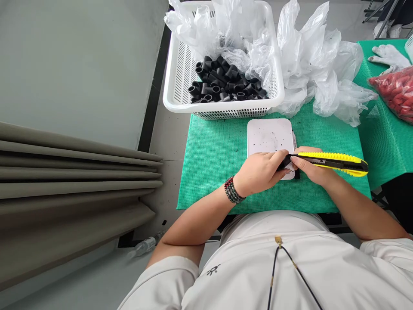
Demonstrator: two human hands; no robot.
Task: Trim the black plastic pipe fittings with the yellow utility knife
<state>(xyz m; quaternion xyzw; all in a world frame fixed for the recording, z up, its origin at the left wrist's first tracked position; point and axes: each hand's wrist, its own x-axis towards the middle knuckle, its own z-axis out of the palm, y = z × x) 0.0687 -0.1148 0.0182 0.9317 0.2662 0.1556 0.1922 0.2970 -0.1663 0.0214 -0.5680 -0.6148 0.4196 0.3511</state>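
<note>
My left hand (262, 172) is closed around a small black fitting (284, 162), of which only a part shows between the fingers. My right hand (311, 167) grips a yellow and black utility knife (342, 163) near its blade end, its handle pointing right. The tip of the knife meets the black fitting. Both hands are over the near edge of a white square pad (270, 135), which has dark shavings on it.
A white basket (180, 105) behind the pad holds black pipe fittings (226, 82) and clear plastic bags. More clear bags (322, 64) lie right of it. A red-filled bag (395, 92) and white glove (390, 57) rest on the green cloth (209, 163) further right.
</note>
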